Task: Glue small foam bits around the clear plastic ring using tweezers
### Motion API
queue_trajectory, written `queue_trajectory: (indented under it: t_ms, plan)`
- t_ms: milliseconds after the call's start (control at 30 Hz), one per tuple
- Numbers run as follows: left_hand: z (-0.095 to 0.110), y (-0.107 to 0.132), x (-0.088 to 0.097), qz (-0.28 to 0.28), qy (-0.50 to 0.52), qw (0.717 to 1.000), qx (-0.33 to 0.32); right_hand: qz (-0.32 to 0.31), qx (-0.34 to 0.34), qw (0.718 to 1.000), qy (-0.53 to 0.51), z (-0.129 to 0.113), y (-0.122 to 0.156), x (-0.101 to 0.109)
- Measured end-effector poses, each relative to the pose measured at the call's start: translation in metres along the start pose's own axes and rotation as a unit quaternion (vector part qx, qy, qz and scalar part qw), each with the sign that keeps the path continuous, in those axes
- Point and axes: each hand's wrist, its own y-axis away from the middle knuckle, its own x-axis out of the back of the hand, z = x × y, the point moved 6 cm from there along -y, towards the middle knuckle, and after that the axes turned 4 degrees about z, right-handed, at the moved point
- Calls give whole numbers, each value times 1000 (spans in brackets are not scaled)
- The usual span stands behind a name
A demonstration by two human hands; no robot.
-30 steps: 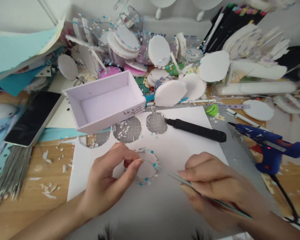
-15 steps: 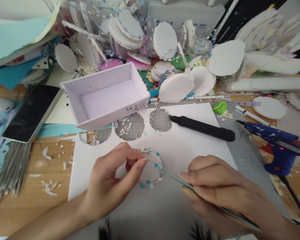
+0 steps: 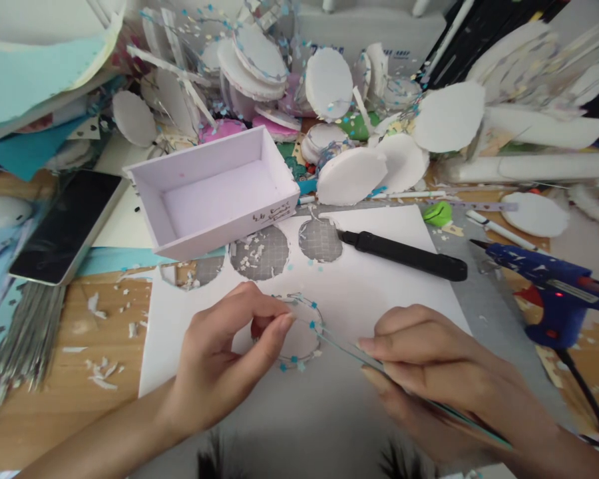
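Note:
A ring of thin wire with small blue and pale stars (image 3: 293, 360) lies round a white disc (image 3: 299, 340) on the white sheet. My left hand (image 3: 234, 349) is closed in a pinch over the disc's left part, thumb and forefinger on what looks like a thin wire. Its palm hides that side of the ring. From the right, my right hand (image 3: 429, 359) grips teal tweezers (image 3: 347, 349), whose tips reach a blue star on the ring's right side, just beyond the left fingertips.
Behind the hands, a black pen-like cutter (image 3: 404, 255) lies on the sheet (image 3: 389, 286), which has round cut-outs. A white open box (image 3: 214, 193) stands at back left beside a phone (image 3: 64, 226). A blue glue gun (image 3: 544, 279) with its red light on sits right. White discs (image 3: 352, 174) crowd the back.
Both hands stay nearly in place. The tweezers' arms look closer together at the blue star, and the right hand has shifted very slightly left.

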Motion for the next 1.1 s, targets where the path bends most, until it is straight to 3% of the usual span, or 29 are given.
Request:
queue_trajectory:
  t_ms: [100,200,267,333,433,533,767,933,1100]
  plan:
    - [1,-2,1,7,-6,1000,-4,23,-38,997,-61,7,3,0]
    - [0,-4,1,4,-16,1000,-1,134,-163,957,-200,31,9,4]
    - [0,-5,0,-4,-25,1000,0,179,-280,893,-303,52,15,-2]
    - [2,-6,-2,-10,-35,999,-20,175,-383,818,-392,68,20,-14]
    - [7,-7,-2,-3,-63,996,-67,162,-483,711,-486,80,27,-31]
    - [9,-7,0,15,-79,993,-82,159,-529,654,-518,82,33,-41]
    - [4,-4,-1,1,1,998,-60,117,-521,633,-561,68,32,-52]
    - [5,-4,-1,-2,36,997,-63,82,-513,638,-568,62,31,-55]
    - [5,-5,-1,-2,43,997,-63,86,-511,644,-563,62,34,-55]
